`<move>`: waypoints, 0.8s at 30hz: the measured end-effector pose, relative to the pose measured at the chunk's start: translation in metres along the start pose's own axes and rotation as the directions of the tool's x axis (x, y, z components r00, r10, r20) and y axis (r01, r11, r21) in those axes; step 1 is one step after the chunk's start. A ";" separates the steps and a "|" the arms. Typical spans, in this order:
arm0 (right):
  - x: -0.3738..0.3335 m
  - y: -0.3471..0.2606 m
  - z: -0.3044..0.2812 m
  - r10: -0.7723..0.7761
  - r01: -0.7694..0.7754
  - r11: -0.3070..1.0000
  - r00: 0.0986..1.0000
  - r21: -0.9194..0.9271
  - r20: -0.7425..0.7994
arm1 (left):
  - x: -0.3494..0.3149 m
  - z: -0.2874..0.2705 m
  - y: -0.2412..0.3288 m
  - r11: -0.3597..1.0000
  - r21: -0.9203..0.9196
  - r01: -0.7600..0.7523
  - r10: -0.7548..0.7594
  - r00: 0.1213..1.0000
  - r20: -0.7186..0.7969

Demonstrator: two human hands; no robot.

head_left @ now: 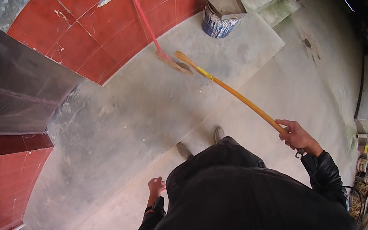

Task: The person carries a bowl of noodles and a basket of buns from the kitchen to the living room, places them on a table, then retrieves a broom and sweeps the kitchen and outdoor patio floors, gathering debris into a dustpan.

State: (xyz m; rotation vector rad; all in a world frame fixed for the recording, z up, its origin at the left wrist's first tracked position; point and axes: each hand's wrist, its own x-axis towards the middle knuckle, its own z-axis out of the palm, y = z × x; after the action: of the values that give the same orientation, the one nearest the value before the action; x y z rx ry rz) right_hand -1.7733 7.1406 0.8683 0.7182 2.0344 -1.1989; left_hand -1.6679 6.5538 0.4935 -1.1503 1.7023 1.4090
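My right hand (298, 136) is closed around the near end of a long yellow pole (245, 100). It slants away to the far left and ends in a narrow tan tip (182, 57), whose kind I cannot make out. Close to that tip is the flat, brownish head (175, 65) of a red-handled floor tool (143, 18), which leans against the red tiled wall (122, 30). My left hand (155, 187) hangs low beside my dark jacket, away from the pole. Its fingers are partly hidden and blurred, with something pinkish next to them.
A paint-spattered blue bucket (219, 24) with a boxy grey-brown thing (227, 6) on top stands by the wall, near concrete steps (273, 5). Dark panels (10, 81) rise at the left. Assorted clutter (365, 186) lies at the lower right. My shoes (183, 150) are on the concrete floor.
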 end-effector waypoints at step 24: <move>0.403 -0.155 -0.215 -0.448 0.443 0.542 0.871 -0.714 0.200 | -0.069 0.282 -0.109 0.625 0.747 -0.229 0.258 0.963 0.079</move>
State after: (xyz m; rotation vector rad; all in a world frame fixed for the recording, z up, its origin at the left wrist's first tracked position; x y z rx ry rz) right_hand -2.1968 7.3170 0.7201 -0.2374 2.5160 -0.4549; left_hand -1.5555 6.8390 0.4470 -0.4714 2.2145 0.6417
